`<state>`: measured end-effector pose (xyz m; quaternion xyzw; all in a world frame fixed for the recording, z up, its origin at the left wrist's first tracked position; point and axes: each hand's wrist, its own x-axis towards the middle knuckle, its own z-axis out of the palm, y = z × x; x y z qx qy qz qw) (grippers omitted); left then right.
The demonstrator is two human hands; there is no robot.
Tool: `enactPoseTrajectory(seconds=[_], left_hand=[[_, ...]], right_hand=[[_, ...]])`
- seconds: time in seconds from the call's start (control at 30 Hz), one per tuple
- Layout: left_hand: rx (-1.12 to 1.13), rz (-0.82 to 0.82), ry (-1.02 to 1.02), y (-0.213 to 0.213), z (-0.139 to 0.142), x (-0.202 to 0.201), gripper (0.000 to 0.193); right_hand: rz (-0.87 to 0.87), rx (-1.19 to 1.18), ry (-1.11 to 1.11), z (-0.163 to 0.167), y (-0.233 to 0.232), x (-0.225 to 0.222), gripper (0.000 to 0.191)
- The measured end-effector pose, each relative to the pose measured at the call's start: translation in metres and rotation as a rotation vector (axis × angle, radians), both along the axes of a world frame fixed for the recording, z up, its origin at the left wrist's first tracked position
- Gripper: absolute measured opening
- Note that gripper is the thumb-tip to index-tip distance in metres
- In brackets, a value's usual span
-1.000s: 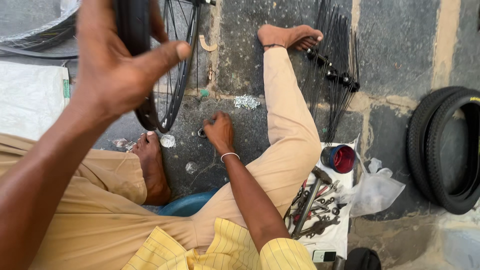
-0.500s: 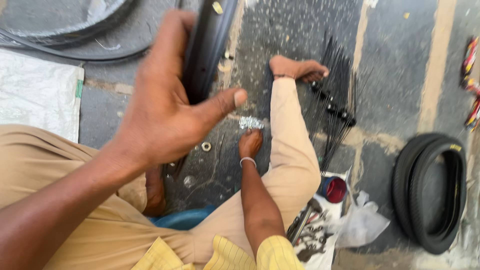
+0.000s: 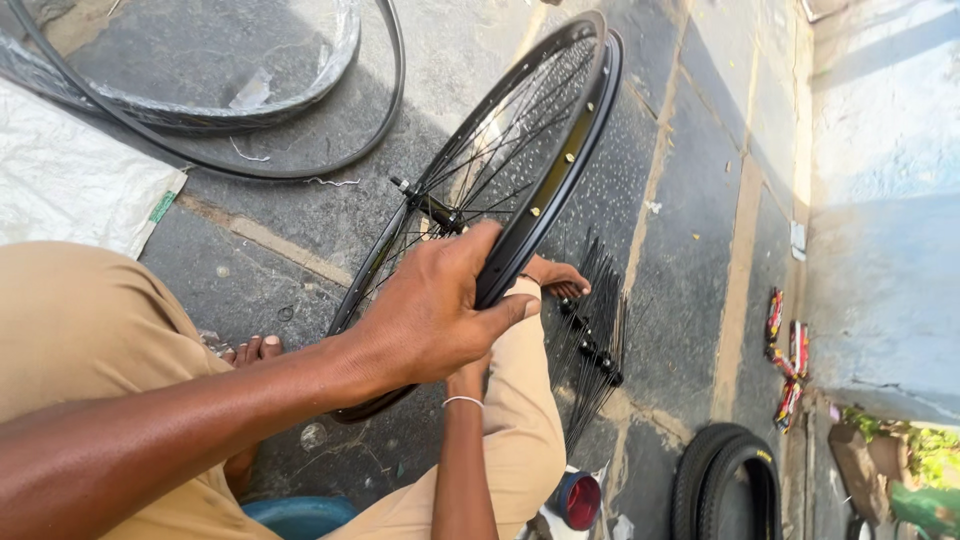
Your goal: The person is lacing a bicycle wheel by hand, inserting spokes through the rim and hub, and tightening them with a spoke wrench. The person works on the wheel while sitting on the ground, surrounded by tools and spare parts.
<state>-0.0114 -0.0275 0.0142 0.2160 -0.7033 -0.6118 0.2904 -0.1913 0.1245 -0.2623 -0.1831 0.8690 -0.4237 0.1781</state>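
Observation:
My left hand (image 3: 430,320) is shut on the black rim of a spoked bicycle wheel (image 3: 562,165), thumb over its outer edge. The wheel stands tilted above the paved ground, its hub and axle (image 3: 430,205) just above my fingers. My right forearm, with a thin bangle at the wrist, rises from below. Only a sliver of my right hand (image 3: 468,378) shows under the left hand, and its fingers are hidden. I sit with tan trousers on, my bare right foot (image 3: 555,278) stretched out beneath the rim.
A bundle of loose black spokes (image 3: 595,345) lies beside my foot. Black tyres (image 3: 728,485) and a red round tin (image 3: 581,499) lie at the lower right. Another hoop with plastic wrap (image 3: 255,95) and a white sack (image 3: 70,180) lie at the upper left. A pale wall (image 3: 880,200) stands on the right.
My right hand has left the small things on the ground and gone up behind the left hand. The wheel is raised and tilted more into view as my head turned right.

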Motion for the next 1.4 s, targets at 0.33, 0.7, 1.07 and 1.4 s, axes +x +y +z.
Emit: enactPoseTrajectory(seconds=[0.33, 0.7, 1.07, 1.4], left_hand=[[0.011, 0.003, -0.035, -0.001, -0.001, 0.001, 0.04], [-0.065, 0.011, 0.023, 0.001, -0.007, 0.003, 0.033], [-0.031, 0.004, 0.058, 0.003, -0.008, 0.001, 0.027], [-0.372, 0.32, 0.19, -0.006, -0.006, 0.008, 0.03]], right_hand=[[0.562, -0.651, 0.048, 0.32, -0.033, 0.037, 0.016], [0.687, -0.106, -0.028, 0.351, -0.062, 0.043, 0.019], [0.663, -0.138, 0.019, 0.343, -0.063, 0.045, 0.018], [0.404, -0.673, -0.374, 0.248, -0.064, 0.041, 0.026]])
